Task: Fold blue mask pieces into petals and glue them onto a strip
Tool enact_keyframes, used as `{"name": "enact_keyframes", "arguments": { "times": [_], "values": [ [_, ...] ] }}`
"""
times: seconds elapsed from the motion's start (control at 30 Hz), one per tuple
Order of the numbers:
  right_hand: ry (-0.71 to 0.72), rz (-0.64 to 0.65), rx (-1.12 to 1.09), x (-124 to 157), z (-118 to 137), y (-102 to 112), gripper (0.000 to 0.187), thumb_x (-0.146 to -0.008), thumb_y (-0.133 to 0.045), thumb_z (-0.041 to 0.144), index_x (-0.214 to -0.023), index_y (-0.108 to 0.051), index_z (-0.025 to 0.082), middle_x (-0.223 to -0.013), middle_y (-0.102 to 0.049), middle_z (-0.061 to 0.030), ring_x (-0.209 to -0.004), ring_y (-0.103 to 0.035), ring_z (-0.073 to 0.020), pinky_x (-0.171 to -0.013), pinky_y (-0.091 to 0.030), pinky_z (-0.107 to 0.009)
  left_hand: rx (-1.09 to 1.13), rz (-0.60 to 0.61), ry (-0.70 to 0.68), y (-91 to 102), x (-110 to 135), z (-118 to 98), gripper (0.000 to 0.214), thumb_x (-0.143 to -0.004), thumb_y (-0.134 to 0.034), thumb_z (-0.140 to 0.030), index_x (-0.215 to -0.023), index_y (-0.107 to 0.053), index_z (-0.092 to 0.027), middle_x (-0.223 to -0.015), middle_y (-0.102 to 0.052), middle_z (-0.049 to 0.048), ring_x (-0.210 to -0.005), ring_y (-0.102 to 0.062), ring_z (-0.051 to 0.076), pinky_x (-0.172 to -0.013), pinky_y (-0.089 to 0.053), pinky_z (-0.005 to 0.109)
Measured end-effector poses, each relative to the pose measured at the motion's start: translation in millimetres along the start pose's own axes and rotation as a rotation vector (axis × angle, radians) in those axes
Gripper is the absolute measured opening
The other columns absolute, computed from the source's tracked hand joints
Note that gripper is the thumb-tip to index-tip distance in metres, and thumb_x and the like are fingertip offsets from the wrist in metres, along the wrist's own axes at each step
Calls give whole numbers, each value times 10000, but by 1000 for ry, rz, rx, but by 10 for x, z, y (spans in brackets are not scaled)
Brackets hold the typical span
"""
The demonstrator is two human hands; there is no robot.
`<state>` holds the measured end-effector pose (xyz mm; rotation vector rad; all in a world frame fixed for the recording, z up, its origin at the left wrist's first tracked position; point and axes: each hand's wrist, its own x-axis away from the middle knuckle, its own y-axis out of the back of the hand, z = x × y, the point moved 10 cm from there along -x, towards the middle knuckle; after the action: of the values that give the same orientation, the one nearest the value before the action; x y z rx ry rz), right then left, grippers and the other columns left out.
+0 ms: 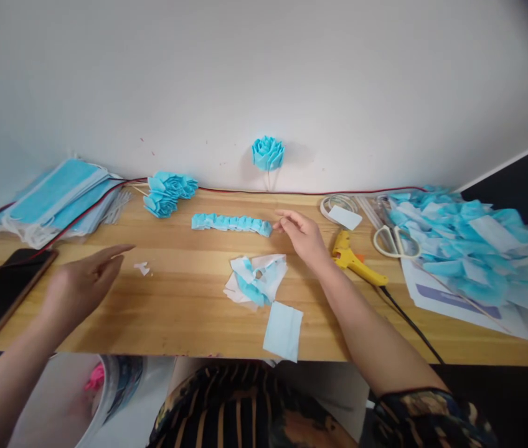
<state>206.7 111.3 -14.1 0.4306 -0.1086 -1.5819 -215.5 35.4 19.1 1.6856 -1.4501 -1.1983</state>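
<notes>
A row of folded light-blue petals (231,224) made of mask fabric lies across the middle of the wooden table. At its right end is my right hand (304,238), fingers loosely bent and apart, with nothing visible in them; whether a fingertip touches the last petal I cannot tell. My left hand (84,286) hovers over the left side, fingers stretched out and holding nothing. Small white scraps (142,268) lie just right of it. Nearer me are a crumpled pile of blue and white fabric cuttings (249,283) and a pale blue fabric square (283,330) at the table's front edge.
Blue flowers (168,190) lie at the back; another flower (268,154) leans on the wall. Stacked masks (61,196) and a phone (5,295) are left. Right are a yellow glue gun (357,261), scissors (395,241) and a heap of cut fabric (483,242). A bucket (105,398) stands below.
</notes>
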Motion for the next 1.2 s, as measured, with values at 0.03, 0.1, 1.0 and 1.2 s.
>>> {"name": "enact_keyframes", "arguments": {
  "times": [0.03,0.1,1.0,1.2],
  "values": [
    [-4,-15,15,-9,-22,5,341,-914,-516,350,-1168,-684,198,-909,-768,-38,-853,-700,-186,-875,-544,-357,-93,-25,-116,18,31,-85,416,-914,-485,-386,-1285,-632,-269,-757,-701,41,-723,-647,287,-715,-471,396],
    [-5,-32,48,-23,-57,0,359,-911,-522,360,-1192,-675,198,-974,-773,-57,-928,-709,-205,-920,-534,-384,-198,-77,-290,18,66,-299,517,-916,-497,-391,-1415,-516,-255,-1246,-688,145,-1155,-619,395,-978,-448,533],
    [229,325,610,-260,71,-679,745,-811,-694,224,-1510,-449,153,-1338,-673,-149,-1234,-594,-347,-1064,-450,-518,-201,322,-415,-1271,-1084,-1127,626,-884,-562,-348,-1448,-482,-88,-1445,-571,190,-1326,-537,347,-1099,-432,455],
    [287,387,531,-174,199,-698,805,-804,-723,214,-1544,-405,235,-1387,-647,-117,-1259,-594,-324,-1080,-444,-507,-192,250,-485,-1186,-988,-1001,641,-882,-562,-316,-1484,-430,-140,-1490,-529,185,-1360,-511,338,-1104,-425,476]
  ]
}}
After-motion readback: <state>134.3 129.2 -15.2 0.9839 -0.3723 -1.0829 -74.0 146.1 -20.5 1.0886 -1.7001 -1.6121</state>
